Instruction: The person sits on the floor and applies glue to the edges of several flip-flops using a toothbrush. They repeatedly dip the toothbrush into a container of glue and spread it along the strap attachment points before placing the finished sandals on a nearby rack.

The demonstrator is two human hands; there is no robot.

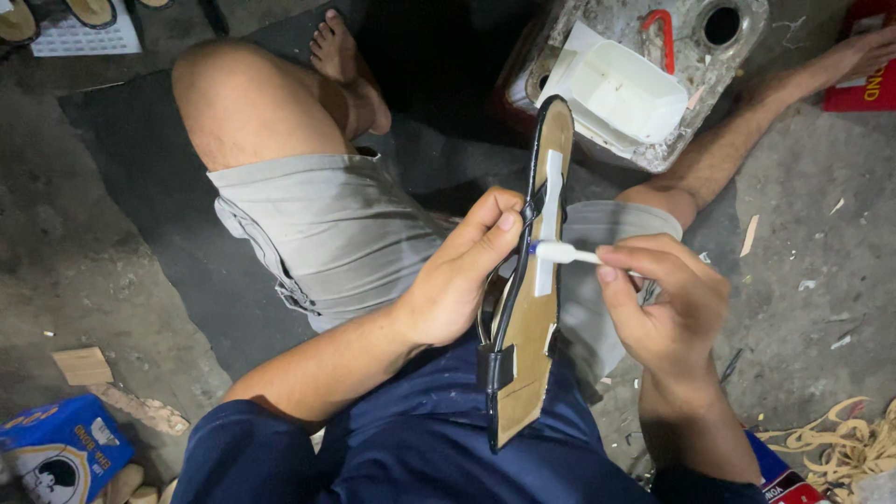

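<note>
A: What has the left hand [459, 280] got?

B: It is wrapped round a sandal sole [530, 308], thumb pressed against the black edge; the sole stands tilted on its side over the person's lap, its tan inner face turned to the right, a black strap [495, 366] folded round its lower end.

A: And the right hand [667, 303]?

B: Pinched shut on a small white applicator [563, 252]; its tip touches the white strip [549, 224] running down the tan face.

A: Where does the sole reach?

B: Its upper end lies in front of a white tray [623, 91], which sits on a stained grey container [719, 65] with a red hook [661, 33] on top; the container stands on the floor [812, 252] between the knees.

A: Anything else about?

B: A blue box [56, 453] at lower left, with a bit of card [82, 365] near it; pale curled shavings [845, 443] at lower right; a red packet [863, 79] at upper right.
</note>
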